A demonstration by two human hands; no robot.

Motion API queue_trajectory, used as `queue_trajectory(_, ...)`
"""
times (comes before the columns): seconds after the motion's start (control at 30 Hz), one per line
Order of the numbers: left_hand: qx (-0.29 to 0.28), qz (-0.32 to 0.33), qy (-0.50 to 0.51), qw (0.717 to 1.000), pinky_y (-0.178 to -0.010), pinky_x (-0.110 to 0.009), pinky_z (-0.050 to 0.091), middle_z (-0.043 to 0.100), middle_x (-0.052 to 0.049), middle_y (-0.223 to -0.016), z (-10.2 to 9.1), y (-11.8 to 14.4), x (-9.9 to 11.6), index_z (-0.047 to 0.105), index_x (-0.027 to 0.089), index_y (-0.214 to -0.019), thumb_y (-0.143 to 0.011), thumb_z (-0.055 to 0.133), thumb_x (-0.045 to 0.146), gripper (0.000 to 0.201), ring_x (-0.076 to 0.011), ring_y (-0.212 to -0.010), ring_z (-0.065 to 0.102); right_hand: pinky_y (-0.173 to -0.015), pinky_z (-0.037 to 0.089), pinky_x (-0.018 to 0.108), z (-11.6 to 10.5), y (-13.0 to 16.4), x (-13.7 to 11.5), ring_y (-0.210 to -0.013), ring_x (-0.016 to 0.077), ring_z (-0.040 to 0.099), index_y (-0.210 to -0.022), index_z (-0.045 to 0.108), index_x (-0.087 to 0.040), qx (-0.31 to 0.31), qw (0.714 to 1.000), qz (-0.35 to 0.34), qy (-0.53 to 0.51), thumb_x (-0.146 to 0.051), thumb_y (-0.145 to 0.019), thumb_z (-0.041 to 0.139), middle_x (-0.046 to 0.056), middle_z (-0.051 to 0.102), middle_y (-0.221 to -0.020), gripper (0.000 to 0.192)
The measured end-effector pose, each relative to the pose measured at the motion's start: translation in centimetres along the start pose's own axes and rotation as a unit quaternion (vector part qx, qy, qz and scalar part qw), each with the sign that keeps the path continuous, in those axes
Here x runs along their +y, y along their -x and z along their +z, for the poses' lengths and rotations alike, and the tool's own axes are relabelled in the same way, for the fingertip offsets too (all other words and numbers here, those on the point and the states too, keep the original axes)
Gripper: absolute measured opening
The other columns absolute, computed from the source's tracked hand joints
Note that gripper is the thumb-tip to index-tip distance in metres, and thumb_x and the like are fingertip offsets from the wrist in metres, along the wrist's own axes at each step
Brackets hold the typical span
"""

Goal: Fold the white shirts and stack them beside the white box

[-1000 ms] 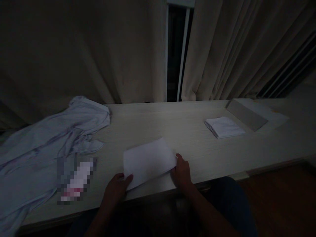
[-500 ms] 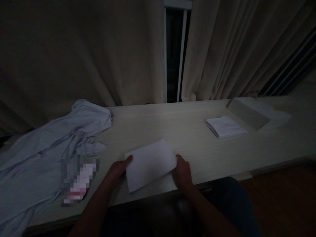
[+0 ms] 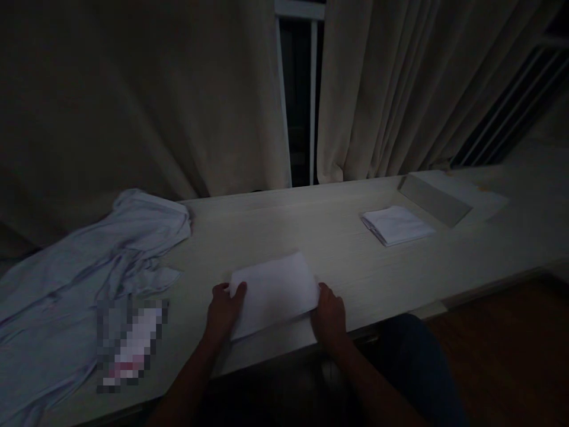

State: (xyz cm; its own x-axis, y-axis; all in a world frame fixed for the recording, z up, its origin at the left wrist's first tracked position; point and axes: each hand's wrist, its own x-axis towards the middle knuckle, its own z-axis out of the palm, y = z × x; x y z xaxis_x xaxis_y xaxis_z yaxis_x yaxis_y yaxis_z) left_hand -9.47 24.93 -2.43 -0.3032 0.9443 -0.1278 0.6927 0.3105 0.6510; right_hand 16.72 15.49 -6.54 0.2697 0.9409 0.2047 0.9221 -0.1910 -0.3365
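Note:
Between my hands is a folded white cloth (image 3: 275, 293), flat and roughly rectangular, just above or on the table's near part; I cannot tell whether it touches. My left hand (image 3: 225, 309) grips its left edge, thumb on top and the other fingers partly hidden. At the right edge, my right hand (image 3: 328, 309) pinches the cloth, its fingertips out of sight behind it. A second folded white cloth (image 3: 397, 226) lies on the table farther right.
The long pale table (image 3: 275, 222) runs along beige curtains (image 3: 222, 101). A crumpled light garment (image 3: 89, 279) spreads over its left side, beside a blurred-out flat object (image 3: 137, 341). A pale box-like object (image 3: 438, 198) sits at the back right.
My left hand has shifted up along the cloth's left edge, and its wrist has turned. My right hand keeps its grip. The whole view has swung slightly right.

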Motion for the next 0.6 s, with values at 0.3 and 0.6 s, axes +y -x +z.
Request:
queue_trajectory(0.3, 0.001, -0.026, 0.042, 0.999, -0.08, -0.038, 0.053, 0.07, -0.013, -0.1, 0.2, 3.3, -4.8, 0.055, 0.014, -0.114, -0.073, 0.064, 0.053, 0.058, -0.0255, -0.088, 0.068, -0.084, 0.036, 0.036, 0.3, -0.1, 0.1, -0.098, 0.025, 0.061, -0.129, 0.049, -0.012, 0.007, 1.0, 0.006, -0.021, -0.007, -0.091, 0.041, 0.014, 0.065, -0.111, 0.04)
queue_trajectory(0.6, 0.07, 0.269, -0.204, 0.939, -0.115, -0.056, 0.024, 0.03, -0.017, -0.157, 1.2, 4.5, 0.6, 0.044, 0.02, -0.144, -0.09, 0.037, 0.061, 0.068, -0.037, -0.147, 0.021, -0.087, 0.044, 0.032, -3.0, -1.4, 3.3, -0.103, 0.0228, 0.061, -0.128, 0.054, -0.016, -0.116, 0.97, -0.061, -0.205, -0.014, -0.075, 0.062, 0.012, 0.064, -0.118, 0.054)
